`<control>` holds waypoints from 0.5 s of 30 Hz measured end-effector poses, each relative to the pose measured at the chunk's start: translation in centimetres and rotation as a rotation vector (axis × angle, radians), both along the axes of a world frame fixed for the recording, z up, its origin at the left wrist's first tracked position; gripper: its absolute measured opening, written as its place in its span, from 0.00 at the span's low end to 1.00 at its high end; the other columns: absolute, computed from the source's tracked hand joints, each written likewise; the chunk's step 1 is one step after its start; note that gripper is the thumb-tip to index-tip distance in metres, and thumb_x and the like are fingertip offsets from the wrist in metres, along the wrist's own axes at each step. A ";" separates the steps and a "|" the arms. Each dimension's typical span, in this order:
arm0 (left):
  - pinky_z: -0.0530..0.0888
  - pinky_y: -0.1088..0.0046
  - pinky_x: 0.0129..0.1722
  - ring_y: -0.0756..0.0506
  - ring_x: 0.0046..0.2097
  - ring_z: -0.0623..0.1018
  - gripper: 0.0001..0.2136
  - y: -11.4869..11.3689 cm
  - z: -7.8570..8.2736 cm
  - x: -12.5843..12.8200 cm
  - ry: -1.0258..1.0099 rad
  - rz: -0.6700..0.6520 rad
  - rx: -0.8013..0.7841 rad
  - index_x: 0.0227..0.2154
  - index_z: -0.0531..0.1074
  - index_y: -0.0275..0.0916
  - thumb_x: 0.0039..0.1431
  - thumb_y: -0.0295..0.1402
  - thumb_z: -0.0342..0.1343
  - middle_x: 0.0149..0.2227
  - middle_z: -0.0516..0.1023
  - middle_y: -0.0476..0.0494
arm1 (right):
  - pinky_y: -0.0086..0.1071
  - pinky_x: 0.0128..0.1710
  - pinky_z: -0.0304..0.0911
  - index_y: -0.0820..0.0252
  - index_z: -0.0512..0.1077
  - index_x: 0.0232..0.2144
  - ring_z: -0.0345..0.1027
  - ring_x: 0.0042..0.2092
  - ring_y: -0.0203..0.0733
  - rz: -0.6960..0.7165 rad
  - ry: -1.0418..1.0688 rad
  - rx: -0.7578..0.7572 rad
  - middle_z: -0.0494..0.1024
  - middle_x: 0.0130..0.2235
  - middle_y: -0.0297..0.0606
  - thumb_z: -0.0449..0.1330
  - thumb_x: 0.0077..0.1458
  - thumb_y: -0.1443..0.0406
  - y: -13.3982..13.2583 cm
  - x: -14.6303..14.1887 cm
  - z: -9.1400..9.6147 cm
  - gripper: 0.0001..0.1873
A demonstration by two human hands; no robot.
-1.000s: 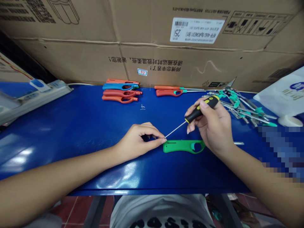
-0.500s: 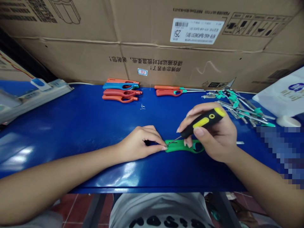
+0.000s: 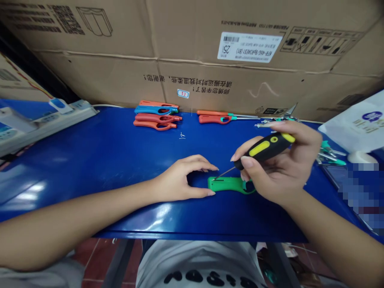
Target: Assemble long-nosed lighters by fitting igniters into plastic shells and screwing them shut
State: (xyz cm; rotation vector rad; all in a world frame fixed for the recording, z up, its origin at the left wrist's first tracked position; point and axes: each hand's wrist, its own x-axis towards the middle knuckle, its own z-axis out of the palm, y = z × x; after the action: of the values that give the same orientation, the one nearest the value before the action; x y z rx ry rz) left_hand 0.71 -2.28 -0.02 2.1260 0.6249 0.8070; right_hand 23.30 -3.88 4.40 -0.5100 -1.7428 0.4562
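Observation:
A green lighter [image 3: 226, 184] lies flat on the blue table, its handle end to the left and its trigger loop partly hidden behind my right hand. My right hand [image 3: 288, 172] grips a black and yellow screwdriver [image 3: 267, 150], tilted so that its thin shaft runs down to the left. The screwdriver's tip meets the lighter near the handle end, by a dark slot. My left hand [image 3: 187, 178] is at that same end, thumb and fingers spread apart. Its thumb tip is at the lighter's lower corner; I cannot tell whether it touches.
Red, orange and blue lighter bodies [image 3: 156, 118] lie at the back left. Two long-nosed lighters [image 3: 217, 119] lie behind the green one. Metal lighter parts [image 3: 330, 154] and a white bag [image 3: 357, 120] are at right. A power strip [image 3: 45, 124] stands left; a cardboard box [image 3: 186, 40] forms the back.
My left thumb and fingers have opened out of a pinch at the lighter's end. My right hand has moved slightly right and up, and the screwdriver's tip now sits higher on the lighter's handle.

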 end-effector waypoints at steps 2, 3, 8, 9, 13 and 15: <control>0.74 0.65 0.56 0.43 0.52 0.79 0.26 -0.1 -0.2 0.2 0.012 -0.030 0.016 0.55 0.74 0.37 0.54 0.35 0.71 0.52 0.78 0.39 | 0.27 0.18 0.70 0.47 0.66 0.57 0.78 0.33 0.39 -0.025 -0.018 0.010 0.75 0.54 0.44 0.66 0.55 0.75 0.0 0.1 0.1 0.31; 0.73 0.65 0.57 0.43 0.54 0.78 0.26 -0.1 -0.2 0.3 0.026 -0.042 0.023 0.56 0.73 0.37 0.54 0.35 0.70 0.53 0.78 0.38 | 0.27 0.18 0.71 0.47 0.66 0.57 0.78 0.32 0.38 -0.041 -0.024 0.015 0.74 0.55 0.45 0.66 0.56 0.75 0.0 0.1 0.1 0.31; 0.73 0.66 0.57 0.43 0.54 0.79 0.21 -0.5 -0.5 0.9 0.083 -0.027 0.017 0.55 0.74 0.37 0.59 0.31 0.66 0.52 0.80 0.40 | 0.30 0.21 0.73 0.47 0.67 0.58 0.78 0.32 0.38 -0.093 -0.062 0.032 0.71 0.56 0.44 0.67 0.58 0.70 0.2 0.2 0.0 0.29; 0.73 0.66 0.56 0.43 0.53 0.79 0.20 -0.5 -0.5 1.1 0.090 -0.007 0.012 0.54 0.75 0.37 0.59 0.30 0.65 0.52 0.81 0.40 | 0.31 0.21 0.73 0.46 0.67 0.59 0.78 0.33 0.38 -0.103 -0.069 0.039 0.72 0.56 0.44 0.66 0.58 0.70 0.4 0.4 0.0 0.29; 0.75 0.66 0.52 0.43 0.49 0.79 0.18 -0.6 -0.1 2.3 0.134 0.078 -0.021 0.51 0.76 0.38 0.57 0.28 0.65 0.48 0.81 0.42 | 0.29 0.20 0.70 0.46 0.66 0.59 0.76 0.31 0.38 -0.139 -0.079 0.022 0.78 0.47 0.41 0.66 0.59 0.69 1.4 1.2 0.2 0.28; 0.75 0.66 0.49 0.44 0.47 0.79 0.18 -0.5 0.0 2.9 0.166 0.093 -0.035 0.51 0.76 0.37 0.56 0.28 0.66 0.45 0.81 0.42 | 0.29 0.19 0.69 0.47 0.67 0.59 0.75 0.28 0.38 -0.134 -0.077 0.001 0.78 0.39 0.37 0.67 0.58 0.69 1.9 1.7 0.2 0.28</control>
State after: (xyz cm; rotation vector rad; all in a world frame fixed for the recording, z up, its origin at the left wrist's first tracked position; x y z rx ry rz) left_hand 3.64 -2.76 0.02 2.1596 0.8242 0.6689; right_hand 24.99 -1.93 4.63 -0.6467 -1.7690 0.3440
